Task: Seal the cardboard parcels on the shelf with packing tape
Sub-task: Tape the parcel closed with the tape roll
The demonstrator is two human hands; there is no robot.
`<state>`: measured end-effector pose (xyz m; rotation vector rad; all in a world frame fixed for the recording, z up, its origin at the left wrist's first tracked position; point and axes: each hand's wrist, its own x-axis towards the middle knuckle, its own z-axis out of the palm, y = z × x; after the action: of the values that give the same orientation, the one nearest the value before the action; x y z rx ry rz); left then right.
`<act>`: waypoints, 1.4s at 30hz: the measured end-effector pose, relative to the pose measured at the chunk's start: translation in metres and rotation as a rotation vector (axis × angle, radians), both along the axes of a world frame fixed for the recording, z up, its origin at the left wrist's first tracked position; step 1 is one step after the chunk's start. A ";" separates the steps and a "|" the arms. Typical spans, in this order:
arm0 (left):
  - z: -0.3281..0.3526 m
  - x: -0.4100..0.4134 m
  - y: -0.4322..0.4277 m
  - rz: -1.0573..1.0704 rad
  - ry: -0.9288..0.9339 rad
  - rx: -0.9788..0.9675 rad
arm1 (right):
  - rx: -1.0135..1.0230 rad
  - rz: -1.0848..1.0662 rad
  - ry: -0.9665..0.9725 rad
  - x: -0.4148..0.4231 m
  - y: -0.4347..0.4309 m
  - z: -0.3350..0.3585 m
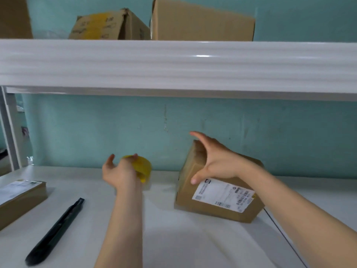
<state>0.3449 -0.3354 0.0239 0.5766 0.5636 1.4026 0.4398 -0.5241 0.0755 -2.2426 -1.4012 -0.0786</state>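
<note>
The cardboard parcel [185,192] is a plain brown box with soft, slightly dented edges. It sits right of centre on the smooth white lower shelf [173,238], near the wall, tipped so that its labelled face slants toward the camera. A white printed label [222,194] with barcodes is stuck flat on that face. The right hand [216,159] is spread wide over the box's upper left corner, with the fingers straight and fanned upward past the top edge and the thumb pointing down onto the face just beside the label; the forearm comes in from the lower right. The left hand [117,175] is raised at the middle of the shelf, wrist bent back, fingers curled round a glossy yellow tape roll [143,167], which is blurred and well apart from the parcel. A long, slim, matte black utility knife [58,229] lies diagonally on the shelf to the left. Beyond it, at the left edge, lies a flat brown parcel [19,198] with a pale label on top. A thin dark cord [280,229] runs across the shelf under the right forearm. Above, the ribbed, shiny white edge of the upper shelf [173,62] carries a worn carton with yellow tape [108,26] and a larger plain carton [201,22], against a scuffed teal wall [96,128].
</note>
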 end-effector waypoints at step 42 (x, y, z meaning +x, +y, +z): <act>0.013 0.090 -0.134 -0.338 0.605 0.912 | -0.602 -0.414 -0.146 0.041 -0.118 0.055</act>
<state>0.4347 -0.4697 0.0364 1.7791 0.2360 1.0934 0.4805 -0.6425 0.1302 -3.0604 -1.1011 0.0520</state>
